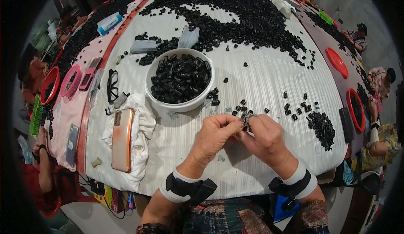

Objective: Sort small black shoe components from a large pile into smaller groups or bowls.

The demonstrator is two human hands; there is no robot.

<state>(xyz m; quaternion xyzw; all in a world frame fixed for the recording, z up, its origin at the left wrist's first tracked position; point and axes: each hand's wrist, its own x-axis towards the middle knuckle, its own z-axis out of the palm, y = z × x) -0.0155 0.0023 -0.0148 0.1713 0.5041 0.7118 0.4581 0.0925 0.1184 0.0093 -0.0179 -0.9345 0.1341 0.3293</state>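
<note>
Pinching a small grey-and-black piece [245, 118] between left hand [216, 135] and right hand [267, 137], held just above the worktop [176, 137], front and centre. Left grip: thumb and forefinger brought together at the piece. Right grip: fingers curled, thumb pressed in from below, also on the piece. Fingers cover most of it; can't tell its exact shape.

Loose black parts [242, 107] lie just beyond the fingertips. White bowl [181, 107], beyond the left hand, is heaped with black parts. More black parts scattered right of the hands, next to a pile of small black pieces [323, 129]. Large spread of black parts [261, 25] across the far end.

Left side: phone [122, 139] in an orange-edged case lying on white cloth [142, 150], black-framed glasses [112, 86] near the bowl. Two grey bundles [144, 46] behind the bowl. Black wristbands [189, 188] over white cuffs on both forearms. Other people sit along both sides.
</note>
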